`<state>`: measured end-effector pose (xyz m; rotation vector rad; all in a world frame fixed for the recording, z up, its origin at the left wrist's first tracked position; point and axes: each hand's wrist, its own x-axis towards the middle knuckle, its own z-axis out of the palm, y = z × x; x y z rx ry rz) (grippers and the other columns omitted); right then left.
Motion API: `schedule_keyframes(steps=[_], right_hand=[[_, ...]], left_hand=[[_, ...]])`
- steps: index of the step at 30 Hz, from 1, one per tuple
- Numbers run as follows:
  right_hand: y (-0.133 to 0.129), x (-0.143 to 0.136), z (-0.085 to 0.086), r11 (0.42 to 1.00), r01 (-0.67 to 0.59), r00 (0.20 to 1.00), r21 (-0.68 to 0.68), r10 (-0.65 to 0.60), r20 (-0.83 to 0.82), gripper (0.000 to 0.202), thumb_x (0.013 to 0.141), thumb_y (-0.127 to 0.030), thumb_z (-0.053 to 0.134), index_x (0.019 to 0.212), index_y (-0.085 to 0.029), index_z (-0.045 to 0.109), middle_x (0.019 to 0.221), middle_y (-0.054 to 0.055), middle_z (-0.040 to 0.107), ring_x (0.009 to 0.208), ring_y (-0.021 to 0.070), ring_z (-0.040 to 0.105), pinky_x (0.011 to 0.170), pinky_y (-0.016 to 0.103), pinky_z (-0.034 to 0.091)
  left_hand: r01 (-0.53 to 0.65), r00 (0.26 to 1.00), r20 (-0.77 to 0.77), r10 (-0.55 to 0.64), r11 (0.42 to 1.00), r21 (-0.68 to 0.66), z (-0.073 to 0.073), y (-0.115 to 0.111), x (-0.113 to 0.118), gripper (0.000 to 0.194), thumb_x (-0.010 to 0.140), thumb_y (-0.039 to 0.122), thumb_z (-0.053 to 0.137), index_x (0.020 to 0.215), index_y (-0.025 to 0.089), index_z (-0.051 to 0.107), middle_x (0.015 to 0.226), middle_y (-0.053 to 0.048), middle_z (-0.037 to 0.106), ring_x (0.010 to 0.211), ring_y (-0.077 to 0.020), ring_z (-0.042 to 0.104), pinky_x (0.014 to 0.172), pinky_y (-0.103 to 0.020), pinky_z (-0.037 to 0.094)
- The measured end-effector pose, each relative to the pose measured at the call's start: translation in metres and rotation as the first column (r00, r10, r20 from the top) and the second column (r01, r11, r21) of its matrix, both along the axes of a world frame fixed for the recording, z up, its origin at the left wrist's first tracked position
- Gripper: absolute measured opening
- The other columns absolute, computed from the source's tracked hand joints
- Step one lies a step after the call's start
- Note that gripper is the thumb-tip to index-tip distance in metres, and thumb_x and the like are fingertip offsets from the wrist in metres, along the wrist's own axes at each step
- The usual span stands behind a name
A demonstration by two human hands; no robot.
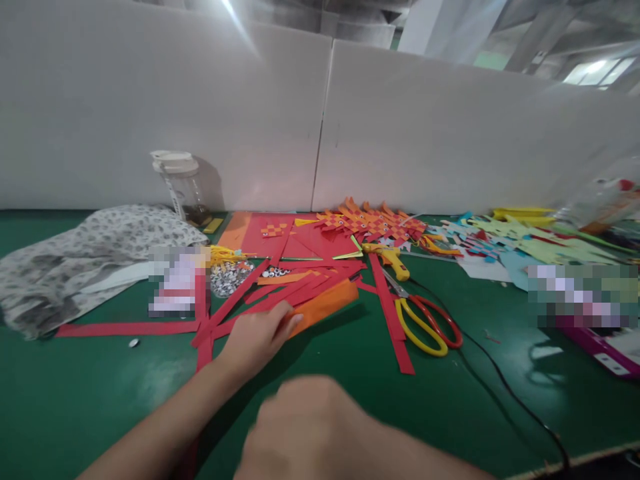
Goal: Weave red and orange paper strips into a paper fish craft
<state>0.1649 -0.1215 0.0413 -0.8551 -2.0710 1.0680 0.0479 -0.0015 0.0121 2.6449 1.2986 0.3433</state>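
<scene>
My left hand (257, 333) pinches one end of an orange paper piece (327, 307), which slants up to the right over several red paper strips (300, 287). Closer to the camera, my right hand (315, 427) is curled into a fist, slightly blurred. Its fingertips are hidden, so I cannot see what it holds, if anything. To the right of the orange paper lie a long red strip (385, 300) and scissors (423, 320) with one yellow and one red handle. A yellow glue gun (393, 259) rests just behind the scissors.
Woven orange-and-red paper pieces (370, 220) are piled at the back. Googly eyes (230, 277) lie near a patterned cloth (115, 240) and a lidded jug (180, 187). Pale paper scraps (540, 237) spread at right. A black cable (500, 380) crosses the green table (125, 407).
</scene>
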Motion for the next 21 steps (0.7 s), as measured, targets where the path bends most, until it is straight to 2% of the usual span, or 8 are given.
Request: schedule_keyframes(steps=[1,3,5,8,12,15,18,21], right_hand=[[0.018,0.01,0.002,0.983,0.013,0.989,0.181,-0.039,0.142,0.012,0.087,-0.031,0.057,0.085,-0.025,0.066,0.089,0.004,0.068,0.085,0.021,0.06,0.078,0.034,0.046],[0.05,0.032,0.003,0.874,0.091,0.925,0.477,-0.252,0.285,0.017,0.09,-0.025,0.05,0.091,-0.016,0.064,0.094,0.011,0.067,0.089,0.0244,0.058,0.079,0.038,0.044],[0.07,0.053,-0.003,0.806,0.1,0.891,0.584,-0.333,0.307,0.015,0.089,-0.025,0.052,0.096,-0.014,0.062,0.091,0.01,0.067,0.085,0.0223,0.058,0.08,0.037,0.044],[0.081,0.072,-0.018,0.781,0.166,0.854,0.602,-0.419,0.309,0.022,0.088,-0.029,0.057,0.105,-0.015,0.058,0.099,0.011,0.066,0.092,0.0232,0.058,0.083,0.037,0.044],[0.08,0.08,-0.033,0.833,0.222,0.833,0.507,-0.432,0.345,0.017,0.088,-0.028,0.057,0.101,-0.018,0.061,0.091,0.006,0.069,0.083,0.02,0.061,0.072,0.03,0.046],[0.081,0.088,-0.034,0.854,0.212,0.817,0.475,-0.421,0.394,0.013,0.09,-0.026,0.054,0.095,-0.02,0.064,0.087,0.005,0.07,0.081,0.018,0.063,0.069,0.027,0.045],[0.084,0.099,-0.031,0.851,0.291,0.794,0.437,-0.47,0.385,0.012,0.089,-0.027,0.056,0.092,-0.021,0.066,0.088,0.004,0.07,0.084,0.0177,0.063,0.071,0.026,0.045],[0.085,0.106,-0.031,0.838,0.343,0.781,0.425,-0.506,0.367,0.012,0.088,-0.026,0.057,0.089,-0.021,0.067,0.088,0.004,0.07,0.084,0.0175,0.062,0.071,0.027,0.045]], left_hand=[[0.066,0.997,-0.048,-0.064,0.997,0.03,-0.001,0.001,-0.001,0.02,0.092,0.035,0.042,0.087,0.02,0.054,0.061,0.0,0.06,0.057,-0.0168,0.06,0.048,-0.022,0.031],[0.183,0.978,-0.11,-0.176,0.982,0.056,-0.003,0.003,-0.003,0.012,0.088,0.029,0.049,0.09,0.019,0.056,0.065,-0.001,0.063,0.057,-0.0167,0.061,0.049,-0.022,0.034],[0.231,0.966,-0.138,-0.218,0.969,0.088,-0.004,0.005,-0.005,0.014,0.088,0.03,0.048,0.092,0.019,0.057,0.069,-0.003,0.065,0.057,-0.0159,0.062,0.05,-0.022,0.037],[0.287,0.948,-0.198,-0.25,0.94,0.186,-0.001,0.007,-0.006,0.027,0.094,0.035,0.038,0.088,0.018,0.058,0.064,-0.002,0.064,0.053,-0.0146,0.06,0.048,-0.021,0.037],[0.325,0.943,-0.156,-0.294,0.913,0.246,0.002,0.006,-0.005,0.037,0.097,0.037,0.03,0.083,0.018,0.059,0.063,-0.003,0.063,0.054,-0.0144,0.06,0.049,-0.021,0.038],[0.27,0.962,-0.11,-0.251,0.935,0.23,0.001,0.007,-0.005,0.037,0.097,0.039,0.03,0.084,0.019,0.059,0.069,-0.004,0.065,0.06,-0.016,0.062,0.05,-0.022,0.04],[0.197,0.978,-0.105,-0.178,0.956,0.217,-0.002,0.01,-0.008,0.034,0.094,0.043,0.037,0.087,0.018,0.059,0.075,-0.005,0.067,0.064,-0.0173,0.063,0.051,-0.023,0.04],[0.193,0.978,-0.119,-0.169,0.953,0.234,-0.005,0.013,-0.009,0.031,0.093,0.043,0.041,0.088,0.018,0.059,0.076,-0.004,0.067,0.066,-0.0184,0.064,0.051,-0.024,0.041]])
